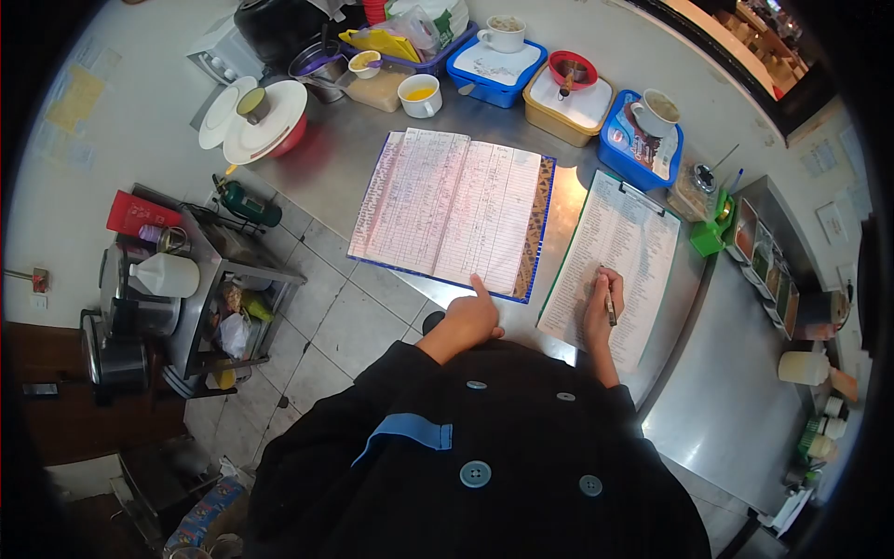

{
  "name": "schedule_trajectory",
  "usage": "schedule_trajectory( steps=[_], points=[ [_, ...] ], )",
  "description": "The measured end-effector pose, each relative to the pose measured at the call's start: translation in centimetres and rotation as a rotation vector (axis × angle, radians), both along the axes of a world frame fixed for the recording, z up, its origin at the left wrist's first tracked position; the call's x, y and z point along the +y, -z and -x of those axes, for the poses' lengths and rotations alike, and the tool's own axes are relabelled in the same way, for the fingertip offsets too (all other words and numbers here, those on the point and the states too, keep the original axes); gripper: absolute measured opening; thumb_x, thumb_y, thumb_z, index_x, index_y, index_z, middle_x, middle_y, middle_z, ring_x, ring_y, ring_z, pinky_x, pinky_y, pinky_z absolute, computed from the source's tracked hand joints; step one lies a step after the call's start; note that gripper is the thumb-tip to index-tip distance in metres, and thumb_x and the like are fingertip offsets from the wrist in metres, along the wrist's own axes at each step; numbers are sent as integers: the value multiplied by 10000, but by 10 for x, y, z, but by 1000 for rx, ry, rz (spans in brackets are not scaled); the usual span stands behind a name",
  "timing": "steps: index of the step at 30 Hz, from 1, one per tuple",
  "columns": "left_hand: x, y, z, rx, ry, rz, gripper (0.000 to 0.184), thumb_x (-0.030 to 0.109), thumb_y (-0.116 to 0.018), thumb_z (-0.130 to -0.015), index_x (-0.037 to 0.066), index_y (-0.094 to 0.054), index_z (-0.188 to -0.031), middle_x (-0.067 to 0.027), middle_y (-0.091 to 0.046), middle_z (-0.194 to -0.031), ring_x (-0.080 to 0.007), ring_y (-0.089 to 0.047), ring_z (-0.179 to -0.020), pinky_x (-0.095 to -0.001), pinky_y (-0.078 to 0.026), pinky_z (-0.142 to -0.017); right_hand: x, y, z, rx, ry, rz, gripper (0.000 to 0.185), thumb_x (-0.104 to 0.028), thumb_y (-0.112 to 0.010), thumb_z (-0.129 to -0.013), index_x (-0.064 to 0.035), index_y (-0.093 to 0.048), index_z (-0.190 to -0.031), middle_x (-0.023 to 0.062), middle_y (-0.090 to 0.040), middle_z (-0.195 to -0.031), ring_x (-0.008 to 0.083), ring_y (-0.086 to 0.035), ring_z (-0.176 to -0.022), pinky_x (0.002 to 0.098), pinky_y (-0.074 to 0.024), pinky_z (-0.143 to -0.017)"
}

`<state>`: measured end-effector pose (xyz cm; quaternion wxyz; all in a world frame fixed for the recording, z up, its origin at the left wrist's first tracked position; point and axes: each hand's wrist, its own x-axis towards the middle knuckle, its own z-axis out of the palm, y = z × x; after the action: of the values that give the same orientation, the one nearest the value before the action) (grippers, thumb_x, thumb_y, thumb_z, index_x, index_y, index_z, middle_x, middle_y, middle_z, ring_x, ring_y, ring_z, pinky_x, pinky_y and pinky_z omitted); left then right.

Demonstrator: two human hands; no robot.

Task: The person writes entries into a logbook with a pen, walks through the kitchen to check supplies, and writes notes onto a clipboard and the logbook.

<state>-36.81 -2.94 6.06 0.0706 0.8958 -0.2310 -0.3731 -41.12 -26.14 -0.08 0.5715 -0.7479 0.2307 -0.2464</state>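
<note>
An open notebook (pixel 447 210) with handwritten pages lies on the steel counter. My left hand (pixel 467 317) is at its lower edge, the index finger stretched out onto the right page and the other fingers curled, holding nothing. To the right lies a clipboard (pixel 643 197) with a printed sheet (pixel 619 252) full of rows. My right hand (pixel 603 303) rests on the sheet's lower half, its fingers closed on a dark pen (pixel 611 309). Where the pen's tip meets the paper cannot be made out.
Blue tubs (pixel 498 70), a yellow tub (pixel 566 107), cups (pixel 420 96) and stacked plates (pixel 265 130) line the counter's back. A green holder (pixel 712 228) and a tray of food inserts (pixel 765 265) stand right. A metal cart (pixel 233 270) is at left.
</note>
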Motion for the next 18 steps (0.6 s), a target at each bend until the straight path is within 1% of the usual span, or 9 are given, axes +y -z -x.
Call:
schedule_trajectory(
  steps=[6,8,9,11,18],
  points=[
    [1,4,2,-10,-11,16,1135,469,-690,-780,-301,-19,-1275,-328,-615,-843,-415,-638,-803,-414,-515,-723,2,-4,0,10,-1,5,194,-155,-474,-944,4,-579,-985,25,-516,-755,97,-463,-692,242,-389,-639],
    [2,4,2,-17,-17,24,1137,467,-693,-777,-301,-18,-1275,-330,-614,-844,-415,-637,-805,-414,-515,-725,2,1,-1,-40,-12,55,215,-226,-467,-961,-47,-579,-1004,-9,-496,-736,54,-375,-621,208,-317,-556],
    [2,3,2,-19,-17,28,1137,463,-696,-775,-300,-18,-1276,-331,-614,-841,-415,-638,-799,-415,-516,-721,2,0,-1,-40,-13,55,215,-226,-467,-961,-47,-579,-1004,-9,-496,-736,54,-375,-621,208,-317,-556],
    [2,3,3,-21,-17,32,1137,459,-700,-773,-298,-19,-1277,-332,-613,-837,-415,-639,-793,-415,-516,-718,2,-4,0,-2,-5,15,197,-157,-474,-945,5,-578,-986,28,-515,-754,100,-464,-694,241,-388,-643],
    [3,5,4,-43,-13,27,1125,455,-703,-770,-294,-36,-1280,-312,-619,-801,-406,-642,-755,-408,-517,-678,1,-4,0,-2,-18,1,208,-164,-473,-945,10,-576,-991,31,-521,-753,102,-477,-692,243,-396,-643]
  ],
)
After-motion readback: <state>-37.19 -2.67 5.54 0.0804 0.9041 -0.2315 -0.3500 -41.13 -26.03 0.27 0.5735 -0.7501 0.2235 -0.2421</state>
